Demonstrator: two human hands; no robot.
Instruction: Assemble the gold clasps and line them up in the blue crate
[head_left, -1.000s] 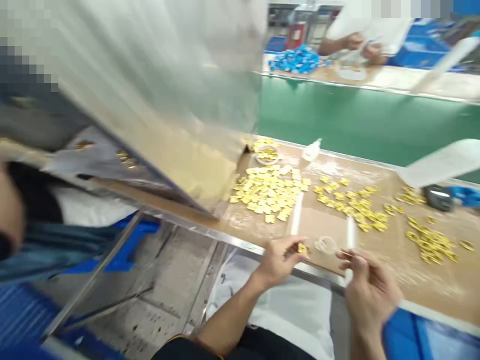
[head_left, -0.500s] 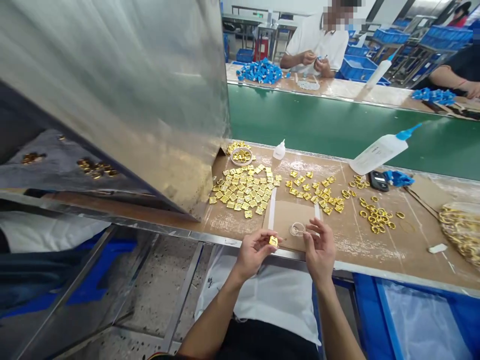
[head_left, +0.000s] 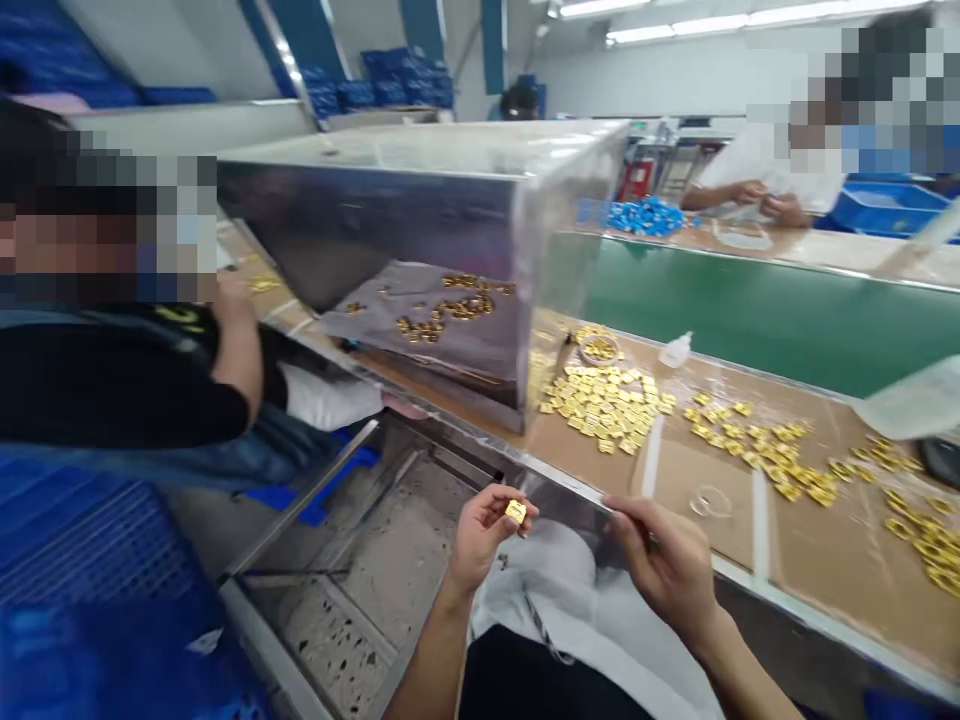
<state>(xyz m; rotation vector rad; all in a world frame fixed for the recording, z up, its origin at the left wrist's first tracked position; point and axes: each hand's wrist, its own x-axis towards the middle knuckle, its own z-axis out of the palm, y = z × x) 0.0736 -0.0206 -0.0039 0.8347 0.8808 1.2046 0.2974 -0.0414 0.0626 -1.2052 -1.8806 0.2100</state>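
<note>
My left hand [head_left: 484, 535] pinches a small square gold-coloured metal piece [head_left: 515, 511] between thumb and fingertips, over my lap in front of the bench edge. My right hand [head_left: 667, 560] is at the bench edge, its fingers curled together towards the thumb; whatever they hold, if anything, is hidden. Just beyond it, a small clear round dish [head_left: 710, 502] lies on a cardboard sheet [head_left: 679, 465] edged with white strips. Many similar square gold pieces [head_left: 604, 405] are spread behind and left of the sheet. Further gold pieces [head_left: 757, 440] lie to its right.
A big metal hood [head_left: 574, 260] stands at the left, with gold parts [head_left: 457, 305] inside. A small white bottle [head_left: 676, 350] and a round container [head_left: 600, 348] are at the back, before a green belt [head_left: 720, 295]. One co-worker [head_left: 112, 370] sits left, another across the belt.
The view has swung left, bringing the hood's inside and the left co-worker into sight. My right hand has drawn back from the clear dish to the bench edge, fingers closing. The left still holds the gold piece.
</note>
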